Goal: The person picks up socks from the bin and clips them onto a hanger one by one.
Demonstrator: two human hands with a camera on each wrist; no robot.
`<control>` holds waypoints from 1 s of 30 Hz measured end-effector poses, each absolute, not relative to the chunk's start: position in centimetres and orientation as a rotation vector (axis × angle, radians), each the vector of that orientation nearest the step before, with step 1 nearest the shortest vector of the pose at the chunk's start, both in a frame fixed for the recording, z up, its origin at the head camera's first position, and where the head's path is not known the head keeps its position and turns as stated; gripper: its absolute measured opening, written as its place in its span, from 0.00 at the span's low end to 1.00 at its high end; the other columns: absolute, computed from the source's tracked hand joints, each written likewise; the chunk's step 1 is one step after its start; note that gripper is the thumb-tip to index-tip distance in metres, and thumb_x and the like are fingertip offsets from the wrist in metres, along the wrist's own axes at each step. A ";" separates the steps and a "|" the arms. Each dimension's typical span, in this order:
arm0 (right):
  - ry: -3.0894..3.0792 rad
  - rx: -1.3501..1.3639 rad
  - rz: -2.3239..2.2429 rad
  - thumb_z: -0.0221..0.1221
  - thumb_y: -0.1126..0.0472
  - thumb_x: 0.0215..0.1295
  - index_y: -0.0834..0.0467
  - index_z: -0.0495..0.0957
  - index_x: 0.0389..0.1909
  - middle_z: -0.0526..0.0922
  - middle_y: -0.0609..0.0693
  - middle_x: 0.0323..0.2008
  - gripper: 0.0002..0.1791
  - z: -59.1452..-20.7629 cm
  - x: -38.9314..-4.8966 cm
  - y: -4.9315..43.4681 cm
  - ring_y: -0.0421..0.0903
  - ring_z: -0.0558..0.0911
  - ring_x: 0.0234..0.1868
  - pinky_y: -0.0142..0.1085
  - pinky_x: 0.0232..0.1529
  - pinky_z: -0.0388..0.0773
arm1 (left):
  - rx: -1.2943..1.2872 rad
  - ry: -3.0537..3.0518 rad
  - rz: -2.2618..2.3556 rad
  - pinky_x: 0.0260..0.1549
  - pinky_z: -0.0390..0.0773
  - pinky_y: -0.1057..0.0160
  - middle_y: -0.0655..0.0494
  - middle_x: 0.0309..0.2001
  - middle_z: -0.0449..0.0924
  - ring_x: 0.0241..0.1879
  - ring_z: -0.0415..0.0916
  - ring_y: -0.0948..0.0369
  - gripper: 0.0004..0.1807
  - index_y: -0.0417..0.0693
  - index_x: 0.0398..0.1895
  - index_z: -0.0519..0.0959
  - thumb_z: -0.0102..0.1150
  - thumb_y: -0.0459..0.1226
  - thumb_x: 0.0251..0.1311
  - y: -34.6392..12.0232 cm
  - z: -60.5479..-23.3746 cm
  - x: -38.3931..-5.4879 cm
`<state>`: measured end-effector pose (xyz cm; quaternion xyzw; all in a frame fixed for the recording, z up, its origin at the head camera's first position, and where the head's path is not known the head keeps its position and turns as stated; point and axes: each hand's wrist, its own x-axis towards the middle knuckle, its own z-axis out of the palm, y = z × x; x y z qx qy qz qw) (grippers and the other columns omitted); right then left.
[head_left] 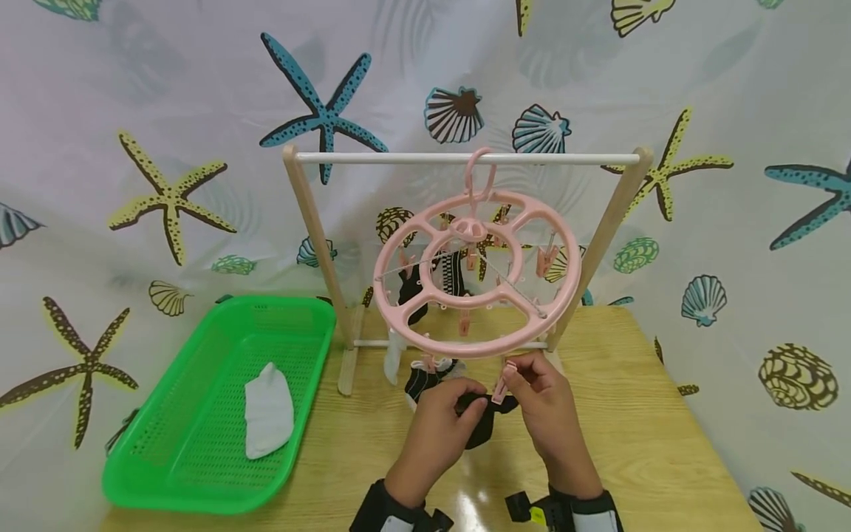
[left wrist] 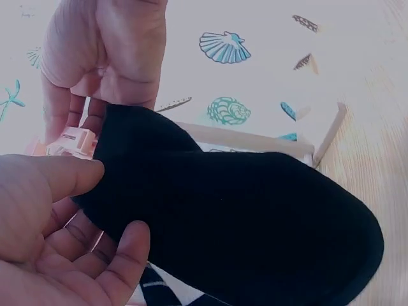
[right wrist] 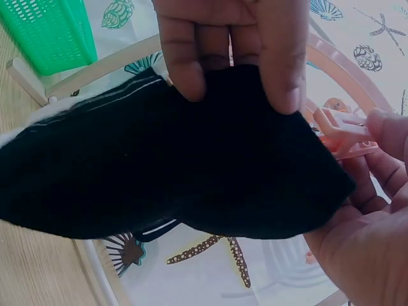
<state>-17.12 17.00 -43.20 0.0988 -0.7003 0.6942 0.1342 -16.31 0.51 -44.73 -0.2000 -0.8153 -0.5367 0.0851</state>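
A black sock (head_left: 480, 434) hangs below the near edge of a pink round drying hanger (head_left: 473, 346). My left hand (head_left: 439, 421) pinches the sock near its opening, and the left wrist view shows the black sock (left wrist: 242, 217) flat, with its toe out to the right. My right hand (head_left: 550, 410) holds a pink clothespin (head_left: 501, 386) between thumb and fingers at the sock's edge. In the right wrist view the clothespin (right wrist: 343, 124) sits beside the sock's cuff; whether its jaws grip the cloth is hard to tell.
The hanger hooks over a white rod (head_left: 385, 158) on a wooden stand. Other socks hang from it, among them a checked sock (head_left: 452, 273) and a striped black-and-white sock (head_left: 422, 380). At left, a green basket (head_left: 166, 480) holds a white sock (head_left: 269, 411).
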 end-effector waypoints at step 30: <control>-1.969 0.530 2.065 0.53 0.76 0.71 0.73 0.73 0.49 0.76 0.55 0.36 0.09 -44.3 -17.1 17.4 0.44 0.79 0.31 0.33 0.32 0.80 | -0.704 -2.095 -1.055 0.44 0.77 0.57 0.55 0.44 0.79 0.45 0.75 0.56 0.13 0.46 0.40 0.85 0.75 0.32 0.51 -2.7 -41.1 -16.5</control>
